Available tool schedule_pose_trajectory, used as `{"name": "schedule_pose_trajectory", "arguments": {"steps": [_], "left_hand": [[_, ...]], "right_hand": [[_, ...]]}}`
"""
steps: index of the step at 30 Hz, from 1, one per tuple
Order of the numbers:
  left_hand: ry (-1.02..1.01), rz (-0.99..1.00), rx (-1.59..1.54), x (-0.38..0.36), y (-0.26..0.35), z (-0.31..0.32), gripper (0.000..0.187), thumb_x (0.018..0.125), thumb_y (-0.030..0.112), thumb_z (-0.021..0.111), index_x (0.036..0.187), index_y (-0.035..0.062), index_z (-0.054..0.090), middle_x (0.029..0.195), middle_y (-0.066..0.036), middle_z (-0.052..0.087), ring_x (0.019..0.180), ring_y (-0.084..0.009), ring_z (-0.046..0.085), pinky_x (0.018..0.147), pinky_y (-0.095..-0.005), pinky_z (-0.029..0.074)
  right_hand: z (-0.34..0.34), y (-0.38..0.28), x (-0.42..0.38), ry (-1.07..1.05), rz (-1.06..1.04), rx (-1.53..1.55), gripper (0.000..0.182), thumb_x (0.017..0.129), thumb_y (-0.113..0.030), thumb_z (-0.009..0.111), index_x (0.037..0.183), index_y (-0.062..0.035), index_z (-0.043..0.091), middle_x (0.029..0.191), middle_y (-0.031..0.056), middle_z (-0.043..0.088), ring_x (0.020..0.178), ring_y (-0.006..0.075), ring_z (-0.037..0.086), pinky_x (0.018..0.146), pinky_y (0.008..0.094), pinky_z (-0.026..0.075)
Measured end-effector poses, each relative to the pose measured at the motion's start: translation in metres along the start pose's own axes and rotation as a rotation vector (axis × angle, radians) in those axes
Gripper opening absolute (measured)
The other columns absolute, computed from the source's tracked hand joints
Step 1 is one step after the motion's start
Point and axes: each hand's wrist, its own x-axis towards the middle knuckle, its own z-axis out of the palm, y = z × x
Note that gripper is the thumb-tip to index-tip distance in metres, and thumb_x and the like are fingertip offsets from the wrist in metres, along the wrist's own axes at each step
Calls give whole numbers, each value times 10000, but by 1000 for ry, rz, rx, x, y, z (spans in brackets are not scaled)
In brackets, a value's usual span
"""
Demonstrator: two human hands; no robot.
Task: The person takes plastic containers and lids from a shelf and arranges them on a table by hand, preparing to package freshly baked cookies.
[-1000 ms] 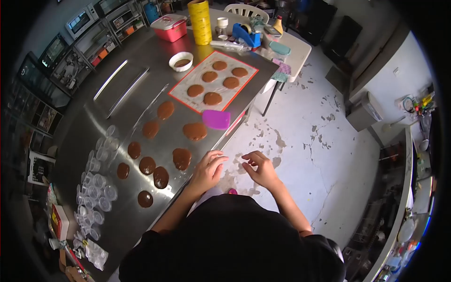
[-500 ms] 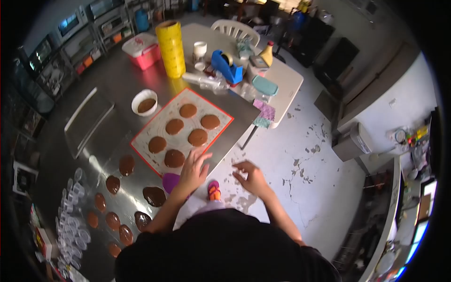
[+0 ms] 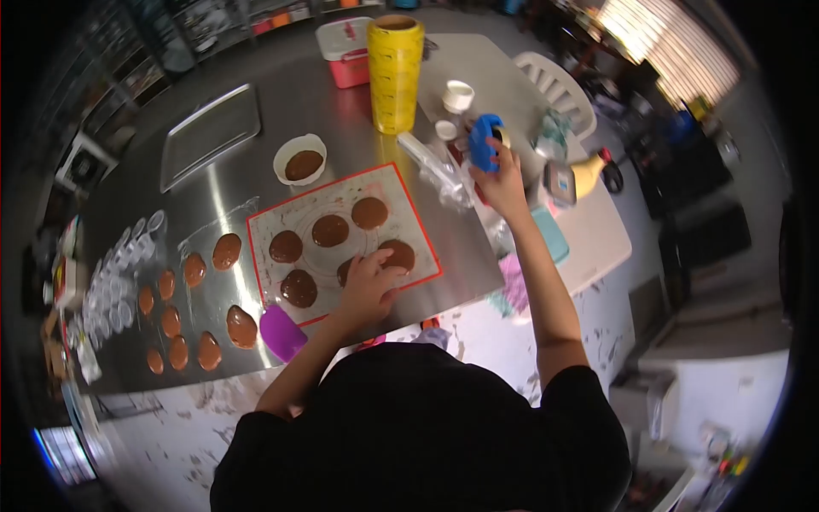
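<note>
My left hand (image 3: 369,288) hovers over the lower edge of the red-bordered mat (image 3: 341,183), its fingers apart and empty, partly hiding brown chocolate discs. My right hand (image 3: 502,179) is at the blue tape dispenser (image 3: 483,142), fingers curled at its near side; whether they grip it cannot be made out. Several round discs (image 3: 329,230) lie on the mat. More brown discs (image 3: 226,252) lie directly on the steel table (image 3: 281,94). A purple spatula or scraper (image 3: 281,334) rests at the mat's lower left corner. The white bowl (image 3: 299,160) behind the mat holds brown chocolate.
A yellow roll (image 3: 395,77) stands upright beside a pink lidded container (image 3: 346,51). A metal tray (image 3: 212,136) lies at the back left, clear cups (image 3: 111,290) at the far left. Plastic wrap (image 3: 435,171), a teal lid (image 3: 550,235) and a yellow bottle (image 3: 589,175) are at the right.
The view has turned right. My right hand has gone from above the floor to the blue dispenser. My left hand remains near the mat's lower edge, now over its right discs.
</note>
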Motion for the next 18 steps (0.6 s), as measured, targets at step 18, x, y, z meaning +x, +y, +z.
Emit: {"name": "schedule_pose_trajectory", "arguments": {"steps": [18], "left_hand": [[231, -522, 64, 64, 43, 31, 380, 685, 69, 677, 1054, 97, 589, 1214, -169, 444, 1124, -328, 437, 930, -432, 345]], "right_hand": [[104, 119, 234, -197, 131, -193, 959, 535, -345, 768, 1343, -124, 300, 1216, 175, 477, 1057, 312, 539, 864, 387, 471]]}}
